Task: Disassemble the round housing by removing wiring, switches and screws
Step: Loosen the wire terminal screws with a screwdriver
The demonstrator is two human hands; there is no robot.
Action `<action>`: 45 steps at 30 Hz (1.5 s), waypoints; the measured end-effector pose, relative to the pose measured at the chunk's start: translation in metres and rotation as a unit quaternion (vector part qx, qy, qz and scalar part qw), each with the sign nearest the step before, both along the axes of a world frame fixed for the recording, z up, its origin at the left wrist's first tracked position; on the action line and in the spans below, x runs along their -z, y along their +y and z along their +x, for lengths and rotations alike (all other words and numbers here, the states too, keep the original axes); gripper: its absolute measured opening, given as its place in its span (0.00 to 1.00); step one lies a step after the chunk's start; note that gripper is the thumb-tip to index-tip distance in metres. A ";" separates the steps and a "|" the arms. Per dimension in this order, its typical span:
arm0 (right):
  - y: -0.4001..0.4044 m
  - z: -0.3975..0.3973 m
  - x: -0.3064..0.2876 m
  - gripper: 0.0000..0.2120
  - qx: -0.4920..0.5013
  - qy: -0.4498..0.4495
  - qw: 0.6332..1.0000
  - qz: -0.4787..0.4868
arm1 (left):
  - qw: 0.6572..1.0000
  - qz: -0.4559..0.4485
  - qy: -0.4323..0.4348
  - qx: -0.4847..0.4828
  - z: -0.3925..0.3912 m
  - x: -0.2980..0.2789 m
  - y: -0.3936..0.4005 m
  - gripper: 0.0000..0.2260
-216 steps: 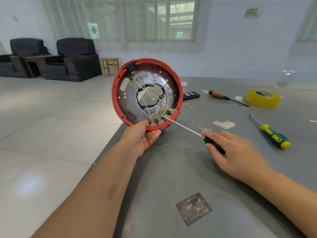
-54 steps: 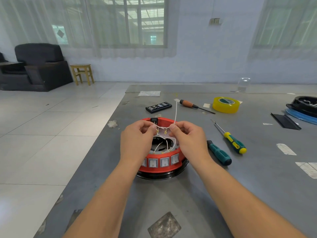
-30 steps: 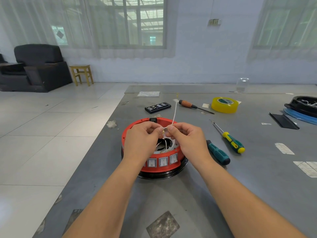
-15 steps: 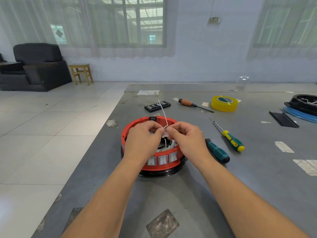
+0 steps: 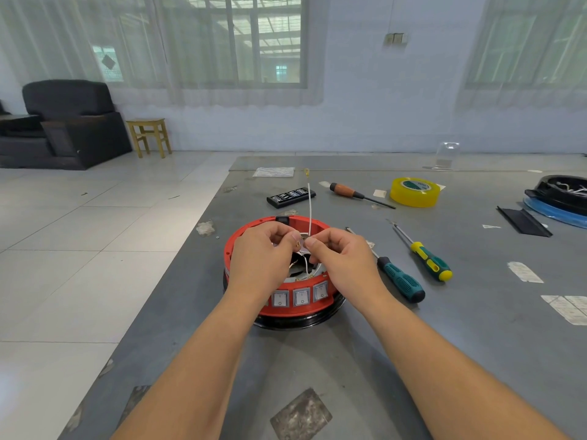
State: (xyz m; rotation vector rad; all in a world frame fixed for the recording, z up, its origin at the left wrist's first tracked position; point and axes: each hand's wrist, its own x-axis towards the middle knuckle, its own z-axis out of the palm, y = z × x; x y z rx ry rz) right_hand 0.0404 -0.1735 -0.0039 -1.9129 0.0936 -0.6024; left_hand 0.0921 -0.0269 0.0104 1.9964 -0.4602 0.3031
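The round red housing (image 5: 251,227) lies flat on the grey table, on a black base ring, with three rocker switches (image 5: 301,296) facing me. Above its open middle my left hand (image 5: 260,258) and my right hand (image 5: 341,260) meet fingertip to fingertip. Both pinch thin white wiring (image 5: 309,211). One loose strand with a small yellow terminal stands straight up from my fingers. More wires hang down inside the housing, partly hidden by my hands.
A teal screwdriver (image 5: 401,282) lies just right of the housing, a green-yellow one (image 5: 427,262) beyond it. Further back are a wooden-handled screwdriver (image 5: 346,190), yellow tape (image 5: 414,192) and a black bit case (image 5: 290,196). A black and blue part (image 5: 559,198) sits far right. The table's edge runs left.
The housing went from being held upright with a screwdriver in it to lying flat. In the last second the loose strand swung left, then back to upright; my hands stayed together.
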 end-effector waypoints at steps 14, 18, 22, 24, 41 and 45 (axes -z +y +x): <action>-0.002 0.002 -0.002 0.06 0.016 0.009 1.000 -0.003 | 0.999 0.041 -0.011 0.019 0.002 0.003 0.001 0.05; -0.013 0.002 -0.013 0.05 0.043 0.012 0.999 0.016 | 0.999 0.012 -0.028 -0.010 -0.006 0.000 0.000 0.07; -0.059 0.005 -0.025 0.07 0.128 0.031 0.988 0.085 | 0.991 0.106 -0.075 0.016 -0.015 -0.008 -0.007 0.08; -0.089 0.007 -0.028 0.07 0.174 0.065 0.979 0.085 | 0.977 0.190 -0.080 0.051 -0.016 -0.015 -0.020 0.10; -0.197 0.120 -0.010 0.07 0.292 0.342 0.852 -0.270 | 0.897 0.409 -0.050 0.162 0.018 0.021 -0.081 0.26; -0.194 0.136 0.000 0.09 0.284 0.346 0.806 -0.387 | 0.899 0.404 -0.066 0.159 0.017 0.022 -0.080 0.26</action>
